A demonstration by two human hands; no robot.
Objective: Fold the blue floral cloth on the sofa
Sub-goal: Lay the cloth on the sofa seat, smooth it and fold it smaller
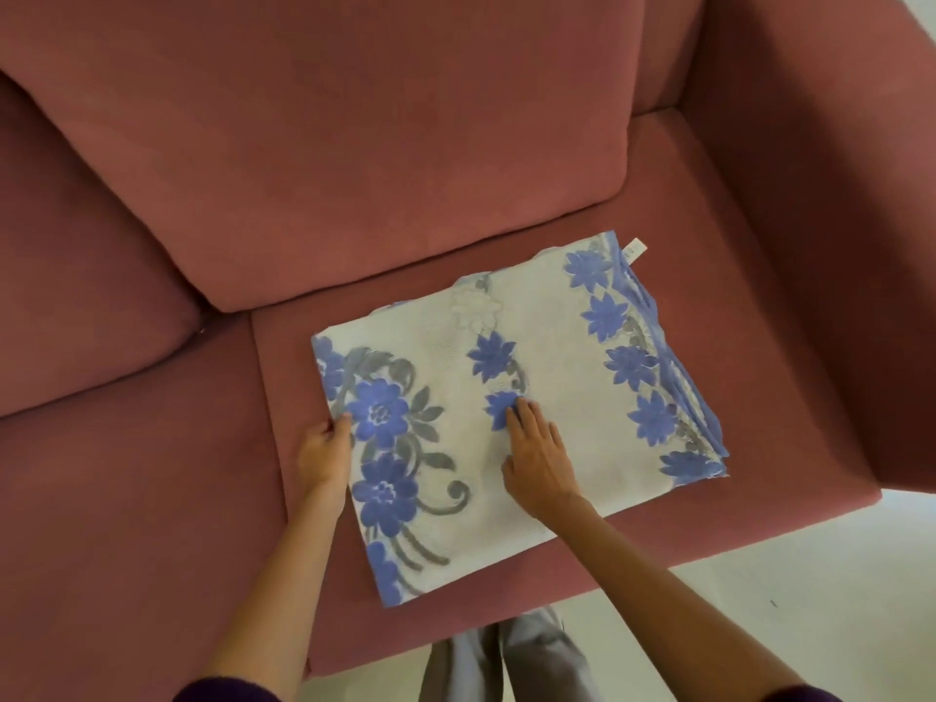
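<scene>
Dark purple sleeves [223, 693], bare forearms. Left hand [324, 448]: fingers curled over the left edge of the folded white, blue-flowered cloth [557, 357]. Right hand [537, 458]: flat, fingers straight, pressing the cloth's middle. Cloth lies on the dusty-pink fabric sofa [152, 499], right seat cushion, toward its front edge.

A pale, glossy floor [820, 575] fills the lower right corner, marked by one small dark speck [773, 603]. At bottom centre are a person's grey trousers [527, 656], both legs side by side. A dark purple left sleeve [223, 692] and right sleeve [803, 695] edge the frame's base.
</scene>
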